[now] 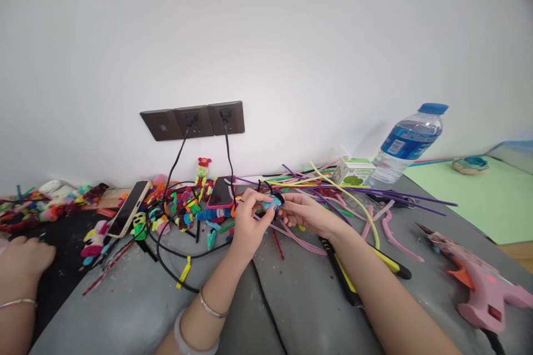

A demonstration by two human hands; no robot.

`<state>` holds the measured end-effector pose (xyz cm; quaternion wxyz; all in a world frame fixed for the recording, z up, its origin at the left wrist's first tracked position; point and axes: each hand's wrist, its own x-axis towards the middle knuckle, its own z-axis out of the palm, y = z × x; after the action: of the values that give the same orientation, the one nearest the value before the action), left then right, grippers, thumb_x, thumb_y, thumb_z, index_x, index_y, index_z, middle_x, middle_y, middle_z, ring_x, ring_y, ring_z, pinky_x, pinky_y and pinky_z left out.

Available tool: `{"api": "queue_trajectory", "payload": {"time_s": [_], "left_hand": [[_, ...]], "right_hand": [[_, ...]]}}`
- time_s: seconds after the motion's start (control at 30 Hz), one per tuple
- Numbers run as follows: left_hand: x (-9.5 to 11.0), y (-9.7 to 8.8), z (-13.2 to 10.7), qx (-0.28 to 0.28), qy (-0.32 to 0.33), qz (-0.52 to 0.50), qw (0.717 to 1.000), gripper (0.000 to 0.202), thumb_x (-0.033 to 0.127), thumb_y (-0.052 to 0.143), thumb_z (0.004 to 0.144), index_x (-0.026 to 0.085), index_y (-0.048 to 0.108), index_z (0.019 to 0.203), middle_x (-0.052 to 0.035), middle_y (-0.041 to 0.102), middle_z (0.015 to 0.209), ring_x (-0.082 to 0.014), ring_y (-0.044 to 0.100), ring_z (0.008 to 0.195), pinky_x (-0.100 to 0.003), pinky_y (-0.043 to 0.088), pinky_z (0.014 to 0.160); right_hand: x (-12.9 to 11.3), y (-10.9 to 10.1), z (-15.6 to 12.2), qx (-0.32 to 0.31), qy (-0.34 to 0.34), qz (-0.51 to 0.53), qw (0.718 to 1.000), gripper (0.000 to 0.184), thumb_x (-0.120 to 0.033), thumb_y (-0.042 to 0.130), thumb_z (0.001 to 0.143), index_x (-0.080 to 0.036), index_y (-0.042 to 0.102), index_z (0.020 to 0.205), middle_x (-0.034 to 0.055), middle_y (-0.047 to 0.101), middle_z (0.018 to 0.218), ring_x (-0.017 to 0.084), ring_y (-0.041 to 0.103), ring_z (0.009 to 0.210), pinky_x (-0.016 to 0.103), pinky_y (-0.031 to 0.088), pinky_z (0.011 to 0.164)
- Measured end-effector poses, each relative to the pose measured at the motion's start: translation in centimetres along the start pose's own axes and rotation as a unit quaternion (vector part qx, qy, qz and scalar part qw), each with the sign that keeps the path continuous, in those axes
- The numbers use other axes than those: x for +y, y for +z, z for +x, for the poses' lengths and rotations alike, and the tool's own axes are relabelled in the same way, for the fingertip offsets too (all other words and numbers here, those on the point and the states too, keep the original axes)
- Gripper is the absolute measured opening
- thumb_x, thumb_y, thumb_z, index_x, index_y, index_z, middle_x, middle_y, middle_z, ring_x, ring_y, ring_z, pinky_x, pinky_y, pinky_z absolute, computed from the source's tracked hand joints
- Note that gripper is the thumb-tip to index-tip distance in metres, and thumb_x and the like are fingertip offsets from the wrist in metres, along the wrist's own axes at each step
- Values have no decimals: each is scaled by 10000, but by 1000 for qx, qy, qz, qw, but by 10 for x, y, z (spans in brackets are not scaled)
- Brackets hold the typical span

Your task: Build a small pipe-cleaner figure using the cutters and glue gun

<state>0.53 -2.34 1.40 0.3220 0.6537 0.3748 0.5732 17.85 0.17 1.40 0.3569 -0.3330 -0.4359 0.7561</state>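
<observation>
Small, fuzzy blue-and-black piece in the fingertip pinch of left hand and right hand

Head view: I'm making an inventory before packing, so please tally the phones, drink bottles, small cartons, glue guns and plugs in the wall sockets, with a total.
Phones: 2
Drink bottle: 1
Small carton: 1
Glue gun: 1
Plugs: 2
Total: 7
</observation>
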Motion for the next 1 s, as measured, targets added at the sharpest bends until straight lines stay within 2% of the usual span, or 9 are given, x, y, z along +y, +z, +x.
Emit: {"api": "queue_trajectory", "payload": {"time_s": [0.2,0.4,0.57,0.83,1.0], "left_hand": [[-2,-1,1,-4,19,25,1000,54,148,613,811,189,615,846,-46,546,894,-176,603,877,-266,539,687],[-3,-4,2,0,44,76,996,125,84,602,792,194,623,847,-48,563,923,-182,619,919,-286,542,742],[-5,-4,2,5,43,87,995,209,82,601,789,200,611,961,-49,597,954,-179,618,918,-286,548,761],[-8,-6,3,5,18,101,995,376,117,594,831,224,620,1191,-61,591,1004,-179,627,934,-282,553,771],[-8,-6,3,4,-1,110,994,328,123,610,827,216,667,1137,-60,589,968,-181,620,892,-282,543,758]], "right_hand": [[0,-2,1,-4,7,21,1000,311,-401,825,696,-149,669,788,2,656,733,62,594,571,164,482,527],[1,-1,0,-2,-2,43,999,296,-324,842,682,-170,650,847,-9,672,762,55,604,585,157,493,564],[0,1,0,4,-5,44,999,296,-323,846,670,-190,636,831,-19,676,736,58,607,578,161,496,568],[4,-2,5,42,-63,-33,997,305,-394,851,634,-180,719,807,1,708,782,53,592,574,160,496,560],[3,1,5,59,-98,-70,991,278,-411,826,664,-200,698,792,-33,657,683,61,573,557,173,483,547]]}}
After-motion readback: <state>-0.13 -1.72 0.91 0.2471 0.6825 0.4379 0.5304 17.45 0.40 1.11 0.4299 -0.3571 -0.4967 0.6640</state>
